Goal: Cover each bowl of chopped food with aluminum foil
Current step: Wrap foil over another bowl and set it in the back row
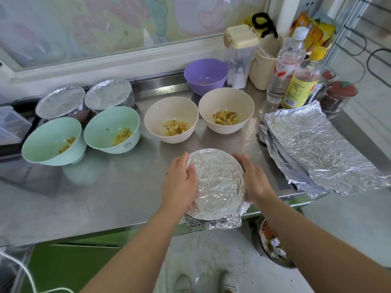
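Note:
A bowl wrapped in aluminum foil (218,182) stands at the front edge of the steel counter (105,187). My left hand (179,182) grips its left side and my right hand (254,178) presses the foil against its right side. Loose foil hangs over the counter edge below it. Two foil-covered bowls (61,103) (109,95) stand at the back left. Uncovered, with chopped food inside, are two green bowls (50,140) (110,127), two cream bowls (171,117) (226,108) and a purple bowl (206,75). A stack of foil sheets (313,144) lies at the right.
Bottles (283,66) (302,81), a lidded container (240,53) and jars (338,96) crowd the back right corner. A clear plastic box (12,125) sits at the far left. On the floor under my right arm is a bin with scraps (273,244).

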`<state>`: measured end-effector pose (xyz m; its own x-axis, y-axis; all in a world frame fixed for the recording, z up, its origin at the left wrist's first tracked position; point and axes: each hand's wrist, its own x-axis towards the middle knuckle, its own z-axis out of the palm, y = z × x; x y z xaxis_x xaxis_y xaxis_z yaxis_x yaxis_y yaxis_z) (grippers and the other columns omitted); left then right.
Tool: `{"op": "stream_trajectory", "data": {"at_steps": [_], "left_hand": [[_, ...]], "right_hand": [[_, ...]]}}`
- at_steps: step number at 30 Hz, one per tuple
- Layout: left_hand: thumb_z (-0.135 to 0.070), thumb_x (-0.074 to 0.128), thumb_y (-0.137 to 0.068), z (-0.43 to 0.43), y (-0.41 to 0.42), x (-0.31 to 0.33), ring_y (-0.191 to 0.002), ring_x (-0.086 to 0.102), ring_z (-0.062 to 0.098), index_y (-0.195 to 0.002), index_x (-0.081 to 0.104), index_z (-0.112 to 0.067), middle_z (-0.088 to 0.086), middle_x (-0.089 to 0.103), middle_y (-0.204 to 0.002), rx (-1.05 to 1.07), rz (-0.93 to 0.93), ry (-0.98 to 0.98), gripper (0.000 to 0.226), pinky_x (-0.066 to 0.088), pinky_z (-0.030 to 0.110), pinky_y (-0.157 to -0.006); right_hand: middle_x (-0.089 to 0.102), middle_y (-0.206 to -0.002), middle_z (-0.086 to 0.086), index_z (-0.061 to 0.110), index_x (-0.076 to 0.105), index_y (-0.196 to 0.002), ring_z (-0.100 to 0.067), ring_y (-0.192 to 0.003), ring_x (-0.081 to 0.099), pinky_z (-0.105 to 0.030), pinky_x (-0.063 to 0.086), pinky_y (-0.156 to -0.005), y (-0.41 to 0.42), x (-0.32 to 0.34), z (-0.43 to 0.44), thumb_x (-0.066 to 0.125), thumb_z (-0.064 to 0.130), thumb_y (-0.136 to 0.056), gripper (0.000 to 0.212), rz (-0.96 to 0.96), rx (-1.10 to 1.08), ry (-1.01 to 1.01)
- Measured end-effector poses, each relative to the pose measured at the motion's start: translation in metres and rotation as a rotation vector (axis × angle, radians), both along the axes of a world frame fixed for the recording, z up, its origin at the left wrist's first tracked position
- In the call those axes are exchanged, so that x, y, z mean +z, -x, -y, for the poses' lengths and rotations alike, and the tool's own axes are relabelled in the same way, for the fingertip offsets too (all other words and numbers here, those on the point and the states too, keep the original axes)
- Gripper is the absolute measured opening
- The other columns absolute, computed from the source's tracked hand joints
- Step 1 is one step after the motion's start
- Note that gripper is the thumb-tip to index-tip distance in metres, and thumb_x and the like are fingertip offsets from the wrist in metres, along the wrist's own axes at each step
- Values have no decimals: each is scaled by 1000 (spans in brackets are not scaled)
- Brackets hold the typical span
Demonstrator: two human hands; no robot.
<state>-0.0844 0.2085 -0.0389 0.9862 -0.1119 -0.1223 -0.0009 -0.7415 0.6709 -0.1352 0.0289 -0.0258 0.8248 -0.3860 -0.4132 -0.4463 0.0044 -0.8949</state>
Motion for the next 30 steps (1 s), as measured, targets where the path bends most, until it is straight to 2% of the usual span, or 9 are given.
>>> {"op": "stream_trajectory", "data": {"at_steps": [2, 4, 7, 9, 11, 14, 17, 23, 30], "left_hand": [[-30, 42, -105, -5, 6, 0, -139, 40, 23, -146, 43, -22, 0, 45, -146, 68, -109, 98, 42, 32, 38, -115], [-32, 44, -103, -10, 14, 3, -143, 33, 27, -148, 40, -20, 5, 39, -152, 114, -154, 119, 46, 28, 47, -119], [-30, 45, -105, -12, 18, 13, -148, 23, 17, -155, 32, -19, -3, 27, -160, 88, 66, 21, 53, 17, 37, -123], [-27, 44, -106, -10, 12, 12, -144, 31, 11, -151, 40, -20, -7, 36, -156, -22, 152, 30, 46, 22, 27, -117], [-28, 41, -107, -9, 8, 4, -137, 42, 10, -145, 47, -24, -11, 46, -148, -102, 119, 40, 39, 33, 27, -111], [-29, 37, -108, -11, 11, -6, -128, 46, 3, -145, 48, -25, -14, 50, -144, -55, 117, 53, 39, 36, 23, -104], [-28, 36, -108, -9, 13, -7, -122, 45, -3, -145, 48, -24, -14, 50, -143, -15, 123, 65, 39, 30, 17, -99], [-31, 35, -109, -8, 14, -7, -129, 46, 2, -147, 47, -26, -14, 50, -145, 34, 95, 85, 40, 29, 16, -102], [-32, 33, -109, -5, 19, -6, -129, 47, 5, -149, 44, -26, -12, 49, -145, 113, 76, 94, 42, 30, 18, -99]], "right_hand": [[68, -129, 13, 29, 65, -131, -7, -124, 60, -28, 44, -105, -3, 10, 11, 33, 52, -107, 46, 102, -101, 86], [60, -137, 16, 29, 61, -139, -4, -128, 52, -26, 35, -105, 4, 20, 9, 36, 49, -107, 44, 191, -209, 93], [52, -142, 20, 29, 53, -146, 2, -131, 44, -23, 33, -108, 23, 28, -22, 36, 43, -109, 43, 243, -96, 149], [50, -150, 13, 24, 48, -150, -2, -139, 42, -29, 34, -117, 30, 13, -43, 35, 36, -110, 44, 264, -52, 223], [48, -154, 6, 20, 46, -151, -7, -144, 38, -38, 32, -121, 33, -9, -53, 35, 31, -110, 44, 259, -82, 291], [44, -157, 3, 18, 42, -153, -7, -146, 35, -36, 29, -123, 35, -24, -57, 34, 28, -110, 45, 241, -141, 324], [44, -156, 8, 20, 42, -153, -2, -144, 36, -31, 30, -122, 36, -28, -59, 34, 27, -110, 44, 259, -194, 256], [48, -151, 16, 23, 44, -153, 6, -139, 41, -21, 33, -117, 36, -26, -59, 37, 28, -111, 43, 261, -299, 37], [58, -141, 16, 31, 54, -146, -5, -133, 51, -34, 40, -116, 26, -26, -49, 38, 32, -111, 38, 159, -338, -220]]}}
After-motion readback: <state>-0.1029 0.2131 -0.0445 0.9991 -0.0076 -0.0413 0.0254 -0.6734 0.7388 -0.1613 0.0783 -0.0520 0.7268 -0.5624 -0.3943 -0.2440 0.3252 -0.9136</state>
